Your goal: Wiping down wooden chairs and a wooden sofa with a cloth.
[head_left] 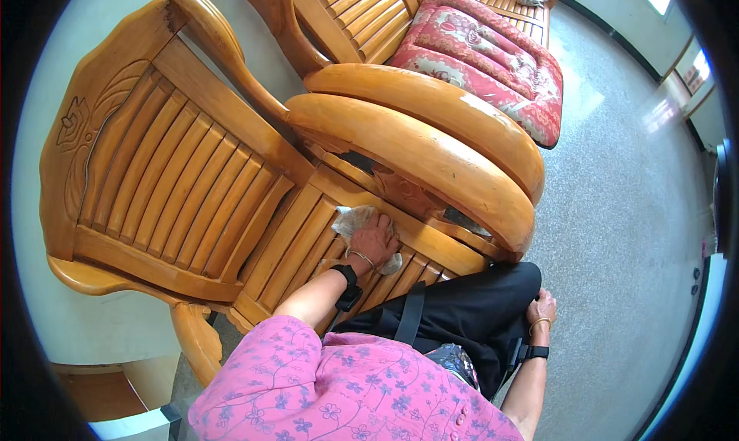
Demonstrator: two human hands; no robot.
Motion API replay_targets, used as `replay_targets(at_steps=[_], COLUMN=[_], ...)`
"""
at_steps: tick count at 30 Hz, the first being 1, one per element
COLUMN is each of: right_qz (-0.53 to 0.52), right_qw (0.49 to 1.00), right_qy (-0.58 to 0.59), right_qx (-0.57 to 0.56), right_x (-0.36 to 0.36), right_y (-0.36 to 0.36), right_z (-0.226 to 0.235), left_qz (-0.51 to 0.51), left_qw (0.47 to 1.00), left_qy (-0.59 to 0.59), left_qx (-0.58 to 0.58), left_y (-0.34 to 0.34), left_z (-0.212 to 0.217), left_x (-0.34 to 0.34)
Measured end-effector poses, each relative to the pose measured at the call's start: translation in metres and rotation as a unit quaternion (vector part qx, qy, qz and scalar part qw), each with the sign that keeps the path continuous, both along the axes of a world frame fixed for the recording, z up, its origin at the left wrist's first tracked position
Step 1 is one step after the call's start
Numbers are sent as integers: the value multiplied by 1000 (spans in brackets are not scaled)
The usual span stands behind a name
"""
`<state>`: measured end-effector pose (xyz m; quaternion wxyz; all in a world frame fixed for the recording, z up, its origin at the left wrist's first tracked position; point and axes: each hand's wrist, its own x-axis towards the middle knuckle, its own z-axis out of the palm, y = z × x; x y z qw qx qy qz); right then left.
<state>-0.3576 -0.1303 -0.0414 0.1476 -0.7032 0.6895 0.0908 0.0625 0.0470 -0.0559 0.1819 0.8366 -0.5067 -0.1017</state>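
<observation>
My left hand [375, 243] presses a crumpled pale cloth [352, 219] onto the slatted seat [295, 245] of a carved wooden chair. The cloth sticks out on both sides of the hand, and the fingers are bent over it. Beside my black-trousered knee [493, 291], my right hand [542, 305] rests with its fingers curled. I see nothing in it, though part of it is hidden by its own angle. The chair's slatted backrest [165, 183] rises to the left, and its thick curved armrest [416, 152] lies just beyond my left hand.
Another wooden seat [354, 10] stands beyond the chair, with a red floral cushion [481, 60] on it. A second rounded armrest [462, 106] runs close alongside the first. Speckled grey floor [608, 210] stretches along the right, and a pale wall [100, 325] is behind the chair.
</observation>
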Motion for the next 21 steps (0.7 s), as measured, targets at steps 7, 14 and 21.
replay_targets(at_steps=[7,14,21], right_qz=[-3,-4,-7], right_qw=[1000,1000,1000], right_qy=[-7,-6,-22], right_qx=[1,-5,-6], right_x=[1,2,1], right_y=[1,3,2], right_z=[4,6,4], left_qz=[3,3,4], left_qw=[1000,1000,1000], left_qy=[4,2,12], left_qx=[7,-9,-9], left_y=[-1,1,1], left_z=[2,0,-2], left_x=[-1,0,1])
